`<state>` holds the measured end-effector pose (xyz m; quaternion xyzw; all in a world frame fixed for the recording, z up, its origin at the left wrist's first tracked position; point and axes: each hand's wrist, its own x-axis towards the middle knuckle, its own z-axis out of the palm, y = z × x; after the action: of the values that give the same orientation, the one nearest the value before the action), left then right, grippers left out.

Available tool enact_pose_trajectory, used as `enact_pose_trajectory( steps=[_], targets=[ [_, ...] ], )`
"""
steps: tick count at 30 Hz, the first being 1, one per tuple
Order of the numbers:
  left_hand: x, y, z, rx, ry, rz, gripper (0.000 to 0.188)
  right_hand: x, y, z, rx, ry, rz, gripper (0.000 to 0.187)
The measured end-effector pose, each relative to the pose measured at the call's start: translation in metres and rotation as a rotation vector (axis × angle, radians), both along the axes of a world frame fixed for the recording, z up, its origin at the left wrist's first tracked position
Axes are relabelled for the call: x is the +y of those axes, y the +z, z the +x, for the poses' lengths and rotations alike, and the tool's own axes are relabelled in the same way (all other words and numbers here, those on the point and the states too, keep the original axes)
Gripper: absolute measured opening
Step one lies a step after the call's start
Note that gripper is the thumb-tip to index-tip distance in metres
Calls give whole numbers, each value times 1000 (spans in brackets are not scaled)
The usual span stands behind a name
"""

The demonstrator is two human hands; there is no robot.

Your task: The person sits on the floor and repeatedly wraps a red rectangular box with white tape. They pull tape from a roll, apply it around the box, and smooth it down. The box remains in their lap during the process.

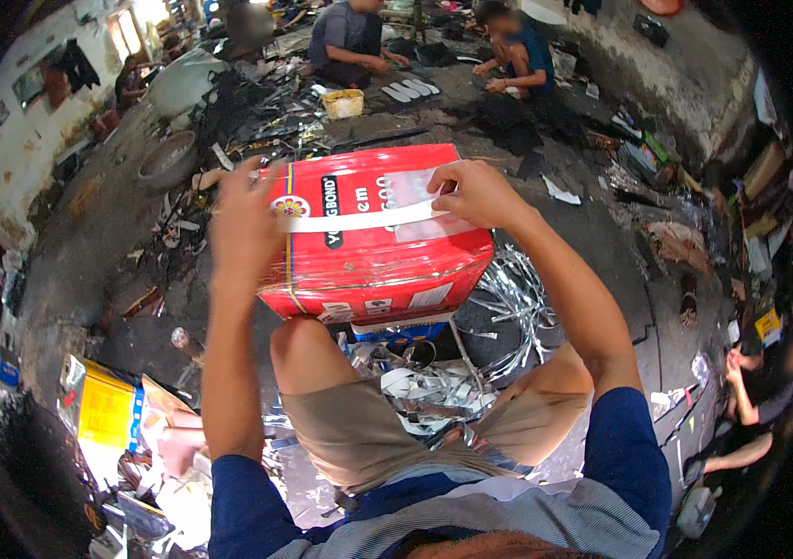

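Note:
A red box with printed panels and shiny wrapping stands in front of my knees. Across its top runs a narrow white strip, roughly level from left to right. My right hand pinches the strip's right end between thumb and fingers. At the strip's left end is my left hand, smeared by motion, so its fingers and grip do not show plainly. A translucent sheet lies on the box's right half, partly under the strip. Just beyond my left hand lies a light brown stick-like piece.
Silvery strips are heaped right of the box, with more scraps between my legs. A yellow carton stands at lower left. Two people crouch at the back near a yellow tub; another person sits at right.

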<state>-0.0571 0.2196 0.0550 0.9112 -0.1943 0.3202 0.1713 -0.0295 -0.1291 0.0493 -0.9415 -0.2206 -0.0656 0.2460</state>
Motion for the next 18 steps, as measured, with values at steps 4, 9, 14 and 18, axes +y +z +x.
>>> enact_pose_trajectory(
  steps=[4, 9, 14, 18],
  targets=[
    [-119, -36, 26, 413, -498, -486, 56, 12, -4, -7, -76, -119, 4, 33],
    [-167, -62, 38, 480, -607, -577, 42, -4, -19, -16, -213, -200, 16, 32],
    [-171, -71, 36, 289, -593, -518, 18, -16, -9, -37, -287, -144, -122, 25],
    [-172, -68, 31, 248, -539, -409, 17, -24, -17, -43, -367, -88, -80, 21]
  ],
)
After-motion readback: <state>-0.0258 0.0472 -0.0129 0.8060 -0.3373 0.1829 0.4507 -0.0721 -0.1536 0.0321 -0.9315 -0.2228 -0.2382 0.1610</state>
